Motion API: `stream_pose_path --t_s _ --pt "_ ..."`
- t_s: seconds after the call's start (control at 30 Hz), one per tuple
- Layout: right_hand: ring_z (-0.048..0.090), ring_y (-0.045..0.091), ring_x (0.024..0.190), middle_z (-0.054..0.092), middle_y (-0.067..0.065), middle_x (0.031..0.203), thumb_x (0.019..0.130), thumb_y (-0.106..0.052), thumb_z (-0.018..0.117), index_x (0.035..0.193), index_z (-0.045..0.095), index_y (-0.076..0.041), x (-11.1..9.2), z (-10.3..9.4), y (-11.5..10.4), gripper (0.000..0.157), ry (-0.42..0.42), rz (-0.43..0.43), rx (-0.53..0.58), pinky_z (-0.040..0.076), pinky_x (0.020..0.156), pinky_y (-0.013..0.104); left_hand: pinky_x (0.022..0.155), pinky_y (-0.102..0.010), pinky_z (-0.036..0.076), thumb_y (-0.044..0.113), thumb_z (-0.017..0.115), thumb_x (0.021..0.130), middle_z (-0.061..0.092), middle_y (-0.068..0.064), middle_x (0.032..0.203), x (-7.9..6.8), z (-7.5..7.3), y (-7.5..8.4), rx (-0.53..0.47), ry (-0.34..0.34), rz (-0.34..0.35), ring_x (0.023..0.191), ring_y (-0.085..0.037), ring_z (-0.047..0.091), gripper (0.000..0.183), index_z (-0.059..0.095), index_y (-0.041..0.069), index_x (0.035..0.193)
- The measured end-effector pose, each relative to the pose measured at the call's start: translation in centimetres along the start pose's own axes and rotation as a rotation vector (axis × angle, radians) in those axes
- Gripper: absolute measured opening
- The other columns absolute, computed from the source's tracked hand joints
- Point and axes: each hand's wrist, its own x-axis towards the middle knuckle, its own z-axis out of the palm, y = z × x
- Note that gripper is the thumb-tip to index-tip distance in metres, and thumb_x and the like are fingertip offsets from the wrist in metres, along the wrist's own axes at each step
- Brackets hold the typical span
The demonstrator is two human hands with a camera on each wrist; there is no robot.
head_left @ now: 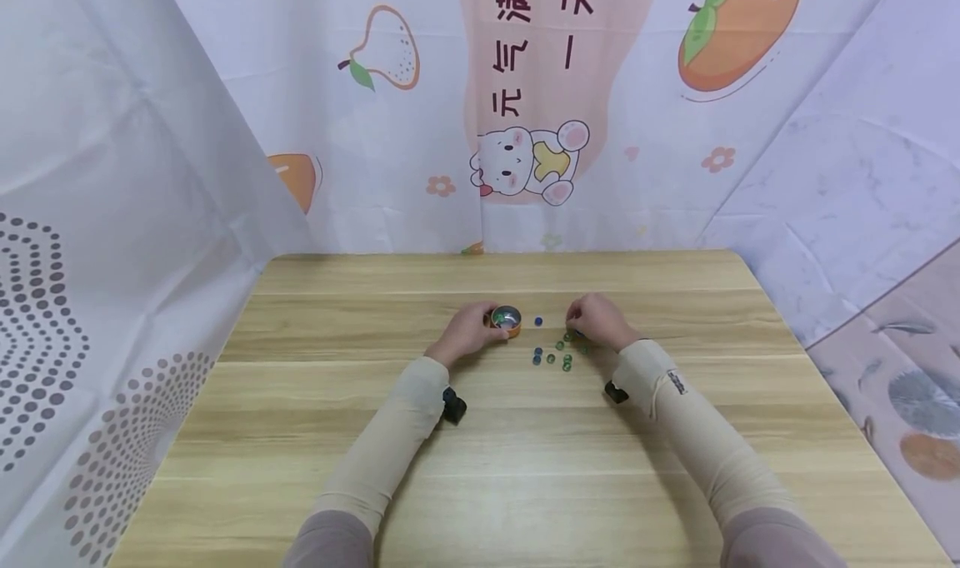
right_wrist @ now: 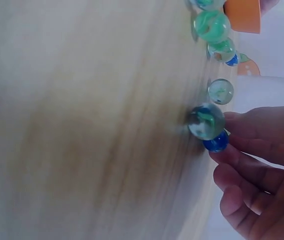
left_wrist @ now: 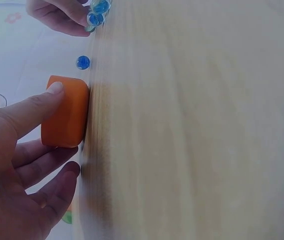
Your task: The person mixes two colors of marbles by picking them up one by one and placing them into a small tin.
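My left hand [head_left: 474, 328] grips a small round orange container [left_wrist: 68, 112], with the thumb on the near side and fingers behind it. The container sits on the table, and something green shows inside its silvery interior. My right hand [head_left: 600, 320] is to the right, low over the tabletop. In the right wrist view its thumb and index finger pinch a blue marble [right_wrist: 215, 141], partly hidden behind a clear marble with a green swirl [right_wrist: 206, 121]. Several green marbles [head_left: 567, 363] lie just left of and nearer than that hand. A lone blue marble [head_left: 538, 321] lies between the hands.
Two more blue marbles [head_left: 537, 356] lie left of the green ones. The wood-grain table [head_left: 517, 468] reaches back to a printed cloth [head_left: 420, 135], with cloth hanging at both sides too. Each wrist carries a small black camera [head_left: 453, 406].
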Motion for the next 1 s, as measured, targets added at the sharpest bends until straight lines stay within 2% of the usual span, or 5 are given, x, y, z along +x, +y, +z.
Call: stream_pose_path --t_s 0.27,0.5,0.73,1.0 --pt "0.064 0.018 0.077 0.072 0.011 0.09 0.091 -0.013 0.066 0.095 0.074 -0.003 -0.2 -0.1 -0.2 0.014 -0.002 0.003 0.009 0.054 0.075 0.037 0.088 -0.036 0.047 0.027 0.076 0.085 0.065 -0.007 0.116 -0.2 0.1 0.2 -0.001 0.009 0.006 0.097 -0.019 0.057 0.05 0.06 0.009 0.129" --pt "0.064 0.018 0.076 0.072 0.011 0.091 0.091 -0.014 0.066 0.096 0.074 -0.003 -0.3 -0.3 -0.6 0.015 -0.008 0.01 0.021 0.054 0.073 0.035 0.09 -0.038 0.047 0.027 0.076 0.086 0.065 -0.008 0.119 -0.2 0.1 0.3 -0.003 0.012 0.006 0.099 -0.02 0.057 0.051 0.059 0.008 0.13" --pt "0.066 0.02 0.083 0.073 0.012 0.097 0.09 -0.015 0.067 0.101 0.073 -0.004 -0.2 -0.4 -1.6 0.017 -0.007 0.004 0.03 0.055 0.079 0.037 0.096 -0.04 0.046 0.027 0.075 0.086 0.064 -0.01 0.124 -0.2 0.0 0.3 -0.004 0.009 0.004 0.107 -0.023 0.058 0.053 0.058 0.007 0.132" --pt "0.065 0.021 0.087 0.072 0.012 0.1 0.091 -0.016 0.066 0.105 0.073 -0.004 0.2 -0.4 -3.2 0.02 -0.005 -0.025 0.035 0.054 0.079 0.037 0.092 -0.039 0.047 0.027 0.076 0.086 0.065 -0.009 0.118 -0.2 -0.1 0.3 -0.004 0.009 0.006 0.102 -0.021 0.059 0.053 0.058 0.006 0.131"
